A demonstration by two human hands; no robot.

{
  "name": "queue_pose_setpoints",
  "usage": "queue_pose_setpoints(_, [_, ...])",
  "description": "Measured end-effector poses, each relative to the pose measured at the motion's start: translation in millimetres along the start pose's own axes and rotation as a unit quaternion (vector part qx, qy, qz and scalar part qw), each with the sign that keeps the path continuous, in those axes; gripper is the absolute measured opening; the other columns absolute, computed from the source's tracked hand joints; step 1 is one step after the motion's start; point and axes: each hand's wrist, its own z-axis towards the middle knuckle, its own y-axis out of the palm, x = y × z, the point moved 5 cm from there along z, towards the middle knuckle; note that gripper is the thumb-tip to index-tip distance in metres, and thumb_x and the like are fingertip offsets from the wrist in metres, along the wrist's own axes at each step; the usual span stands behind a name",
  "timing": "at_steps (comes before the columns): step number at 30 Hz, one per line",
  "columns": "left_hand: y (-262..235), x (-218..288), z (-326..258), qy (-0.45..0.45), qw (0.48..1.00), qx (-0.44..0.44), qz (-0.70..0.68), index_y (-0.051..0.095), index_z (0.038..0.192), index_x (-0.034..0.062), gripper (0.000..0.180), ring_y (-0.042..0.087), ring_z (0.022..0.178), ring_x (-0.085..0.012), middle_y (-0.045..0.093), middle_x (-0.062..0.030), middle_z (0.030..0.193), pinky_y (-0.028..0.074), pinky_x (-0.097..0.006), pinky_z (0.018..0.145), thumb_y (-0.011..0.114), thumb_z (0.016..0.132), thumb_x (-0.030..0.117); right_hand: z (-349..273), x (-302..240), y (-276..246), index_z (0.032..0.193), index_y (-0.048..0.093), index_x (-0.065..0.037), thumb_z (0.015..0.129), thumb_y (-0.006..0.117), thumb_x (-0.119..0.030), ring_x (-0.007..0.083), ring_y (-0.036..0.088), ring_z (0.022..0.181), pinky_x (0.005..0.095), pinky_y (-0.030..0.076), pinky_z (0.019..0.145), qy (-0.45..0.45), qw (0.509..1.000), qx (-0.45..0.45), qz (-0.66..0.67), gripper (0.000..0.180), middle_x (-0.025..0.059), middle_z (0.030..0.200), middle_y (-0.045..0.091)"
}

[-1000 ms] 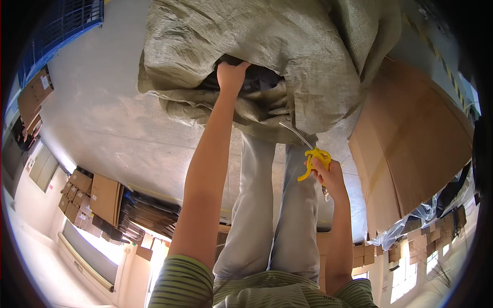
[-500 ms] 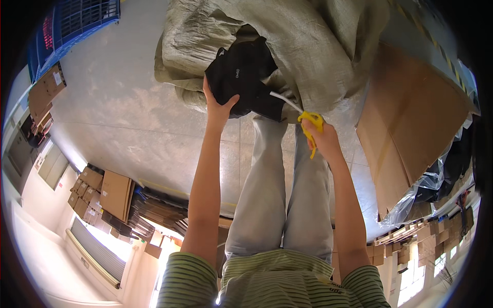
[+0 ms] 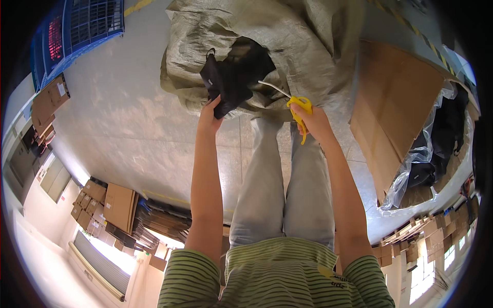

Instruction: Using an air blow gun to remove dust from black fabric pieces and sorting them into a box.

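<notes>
My left hand [image 3: 209, 114] is closed on the lower edge of a black fabric piece [image 3: 226, 82], which has a small loop at its upper left corner. Its exact kind is hard to make out. In my right hand [image 3: 317, 123] is a yellow air blow gun [image 3: 303, 103], its thin pale nozzle pointing left toward the black fabric without visibly touching it. Behind both lies a large beige woven sack [image 3: 313, 41]. Dark material shows at the sack's opening, and where the held piece ends against it is unclear.
To the right stands a big cardboard carton [image 3: 393, 92], lined with clear plastic and holding black items [image 3: 444, 136]. A blue plastic crate [image 3: 82, 36] is at the far left, near a smaller cardboard box [image 3: 50, 97]. Stacked cartons [image 3: 119, 201] sit by the wall.
The black fabric has tilted and folded in my left hand, its lower edge shifting left. My right hand and the blow gun have moved slightly up and left.
</notes>
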Motion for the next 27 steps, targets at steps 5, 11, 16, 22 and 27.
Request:
queue_pose_setpoints(5, [34, -3, -2, -0.034, 0.999, -0.025, -0.025, 0.053, 0.110, -0.0045, 0.029, 0.058, 0.098, -0.0222, 0.059, -0.0118, 0.108, 0.047, -0.032, 0.087, 0.058, 0.084, 0.007, 0, -5, -8, 0.078, 0.059, -0.003, 0.079, 0.062, -0.043, 0.0105, 0.049, 0.043, 0.0260, 0.039, 0.042, -0.013, 1.000, -0.008, -0.008, 0.040, 0.0028, 0.053, 0.051])
queue_pose_setpoints(11, [56, 5, -11, 0.056, 0.991, 0.056, 0.105, 0.054, 0.110, -0.0044, 0.033, 0.060, 0.091, -0.0172, 0.061, -0.0095, 0.104, 0.047, -0.029, 0.082, 0.062, 0.083, 0.013, 5, -1, -13, 0.075, 0.057, -0.004, 0.077, 0.063, -0.047, 0.0114, 0.047, 0.040, 0.0258, 0.037, 0.041, -0.004, 0.999, 0.024, -0.037, 0.044, 0.0023, 0.051, 0.050])
queue_pose_setpoints(16, [57, 27, -23, 0.178, 0.907, 0.055, 0.379, 0.054, 0.111, -0.0042, 0.036, 0.058, 0.091, -0.0152, 0.062, -0.0083, 0.104, 0.045, -0.026, 0.081, 0.064, 0.082, 0.016, 1, -16, -10, 0.076, 0.057, -0.004, 0.076, 0.063, -0.047, 0.0118, 0.046, 0.039, 0.0265, 0.037, 0.041, -0.014, 0.995, 0.078, -0.066, 0.044, 0.0025, 0.050, 0.049])
queue_pose_setpoints(22, [58, 15, -35, 0.064, 0.968, -0.058, 0.235, 0.051, 0.115, -0.0035, 0.038, 0.056, 0.098, -0.0156, 0.059, -0.0080, 0.109, 0.043, -0.027, 0.086, 0.062, 0.084, 0.015, 13, -23, -18, 0.079, 0.058, -0.003, 0.077, 0.061, -0.049, 0.0122, 0.049, 0.043, 0.0271, 0.039, 0.044, -0.091, 0.970, 0.181, -0.135, 0.046, 0.0038, 0.053, 0.051])
queue_pose_setpoints(27, [50, 19, -42, -0.003, 0.976, -0.075, 0.204, 0.049, 0.118, -0.0028, 0.038, 0.054, 0.104, -0.0178, 0.056, -0.0096, 0.115, 0.043, -0.029, 0.089, 0.060, 0.085, 0.013, 13, -17, -9, 0.078, 0.057, -0.004, 0.077, 0.062, -0.049, 0.0118, 0.049, 0.043, 0.0266, 0.040, 0.044, 0.005, 0.992, 0.000, -0.124, 0.045, 0.0040, 0.052, 0.050])
